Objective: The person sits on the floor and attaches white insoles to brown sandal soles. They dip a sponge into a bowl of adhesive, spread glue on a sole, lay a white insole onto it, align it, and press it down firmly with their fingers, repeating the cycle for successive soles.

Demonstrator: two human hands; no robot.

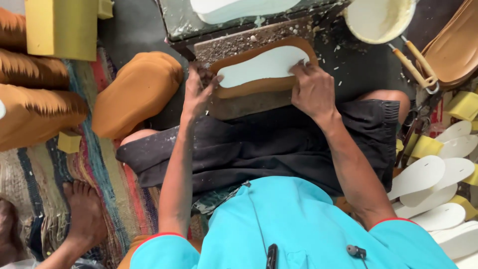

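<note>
In the head view, upper centre, I saw the white insole [263, 65] lying on a brown leather piece [249, 88] on the worktop [239, 105], long axis left-right. My left hand [198, 94] and right hand [312, 92] pressed its ends, fingers spread flat, grasping nothing.

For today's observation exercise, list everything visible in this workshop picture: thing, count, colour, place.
white sole piece: one, white, on the brown sole
brown sole: one, tan, on the work block
work block: one, dark, on the lap
bucket: one, cream, top right
white insoles: several, white, right
brown sole stacks: several, tan, left
yellow foam block: one, yellow, top left
rug: one, striped, left floor
another person's foot: one, lower left
left hand: on the sole's left end
right hand: on its right end
</note>
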